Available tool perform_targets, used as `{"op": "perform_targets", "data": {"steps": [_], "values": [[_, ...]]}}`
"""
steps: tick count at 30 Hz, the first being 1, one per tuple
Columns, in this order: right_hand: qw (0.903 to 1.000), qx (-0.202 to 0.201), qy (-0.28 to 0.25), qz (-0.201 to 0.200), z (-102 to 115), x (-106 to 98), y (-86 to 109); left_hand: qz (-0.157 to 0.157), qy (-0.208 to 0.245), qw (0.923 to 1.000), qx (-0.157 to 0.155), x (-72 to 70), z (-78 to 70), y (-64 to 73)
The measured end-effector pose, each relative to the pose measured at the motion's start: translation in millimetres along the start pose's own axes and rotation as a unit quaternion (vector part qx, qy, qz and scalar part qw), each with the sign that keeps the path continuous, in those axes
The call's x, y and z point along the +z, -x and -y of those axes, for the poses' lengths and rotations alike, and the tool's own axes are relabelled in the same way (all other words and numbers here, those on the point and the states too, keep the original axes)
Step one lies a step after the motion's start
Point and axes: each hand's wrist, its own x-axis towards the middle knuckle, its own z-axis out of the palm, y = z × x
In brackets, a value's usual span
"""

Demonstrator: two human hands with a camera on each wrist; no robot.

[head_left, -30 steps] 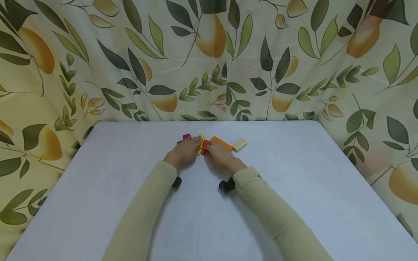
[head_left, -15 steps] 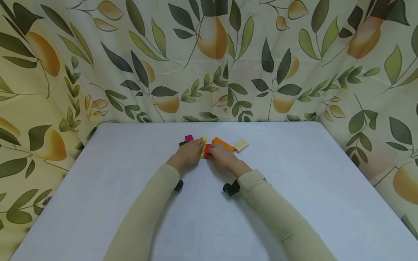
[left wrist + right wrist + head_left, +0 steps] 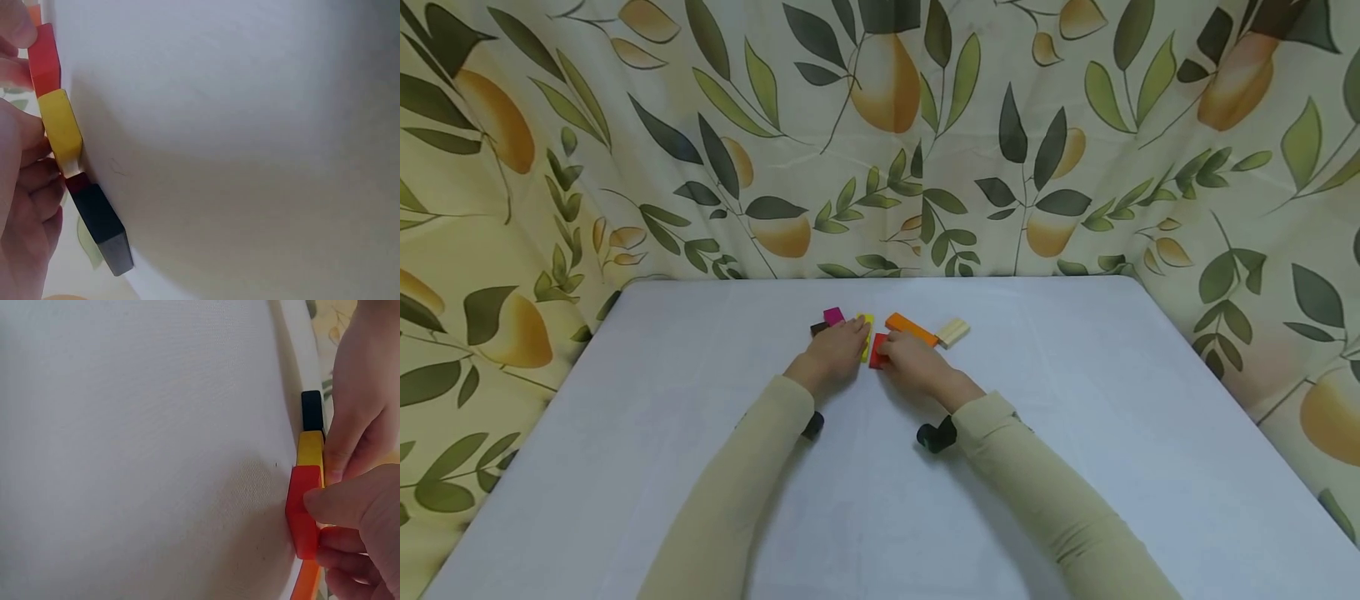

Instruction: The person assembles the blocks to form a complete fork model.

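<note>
blocks (image 3: 910,326) are lying close together on the desk (image 3: 865,517)
the right hand (image 3: 917,364) is pinching the red block (image 3: 302,517), apparently for control; the left hand (image 3: 829,357) is touching the yellow block (image 3: 61,128) beside it, perhaps steadying it; whether gripping, i cannot tell.

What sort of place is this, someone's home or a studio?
Probably a makeshift filming corner, though a home room isn't ruled out: a white-covered table, fruit-and-leaf print fabric walling it in, and a black device at the right wrist.
</note>
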Motion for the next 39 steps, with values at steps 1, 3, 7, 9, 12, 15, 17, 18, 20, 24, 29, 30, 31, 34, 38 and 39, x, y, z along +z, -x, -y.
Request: {"op": "perform_targets", "data": {"steps": [1,3,7,9,12,15,17,18,20,24,29,30,31,34,38,39], "values": [[1.0,-0.001,0.0,0.0,0,0,0.4,0.0,-0.001,1.0,-0.002,0.0,-0.3,0.0],[1.0,-0.001,-0.001,0.001,1,-1,1.5,0.002,-0.002,1.0,-0.003,-0.2,-1.0,0.3],[1.0,-0.005,-0.004,0.005,3,-2,4.1,0.006,0.0,1.0,-0.006,0.1,-2.8,1.3],[0.9999,-0.007,-0.004,0.007,3,-2,5.4,0.004,0.0,1.0,-0.005,0.6,-3.6,2.0],[0.9999,-0.013,0.001,0.005,4,-2,6.9,-0.001,-0.006,1.0,-0.005,0.5,-4.5,3.4],[0.9997,-0.022,0.007,0.003,5,-1,9.0,0.003,-0.013,0.9999,-0.009,1.4,-5.3,4.1],[0.9997,-0.023,0.005,0.005,6,-1,10.8,0.011,-0.017,0.9997,-0.013,2.0,-6.1,3.5],[0.9998,-0.02,0.003,0.007,7,-2,11.7,0.015,-0.018,0.9996,-0.013,2.4,-6.5,3.2],[0.9998,-0.014,-0.002,0.011,8,-2,13.4,0.023,-0.018,0.9994,-0.017,2.4,-8.1,2.7],[0.9998,-0.009,-0.003,0.016,8,-2,17.2,0.025,-0.019,0.9993,-0.023,1.6,-12.8,4.5],[0.9998,-0.009,0.002,0.02,10,-2,23.0,0.028,-0.03,0.9988,-0.028,1.3,-18.1,7.0],[0.9998,-0.009,-0.001,0.019,11,-2,24.1,0.029,-0.032,0.9987,-0.028,1.2,-18.8,7.5],[0.9998,-0.007,-0.001,0.02,11,-3,24.9,0.029,-0.034,0.9986,-0.03,0.9,-19.5,7.9],[0.9998,-0.005,-0.006,0.019,13,-4,27.2,0.029,-0.043,0.9981,-0.034,0.3,-21.1,9.1],[0.9998,-0.003,-0.005,0.018,15,-5,31.1,0.025,-0.047,0.9981,-0.033,1.1,-23.5,9.8],[0.9999,-0.004,-0.003,0.016,16,-5,32.3,0.024,-0.047,0.9981,-0.032,1.4,-24.2,10.1]]}}
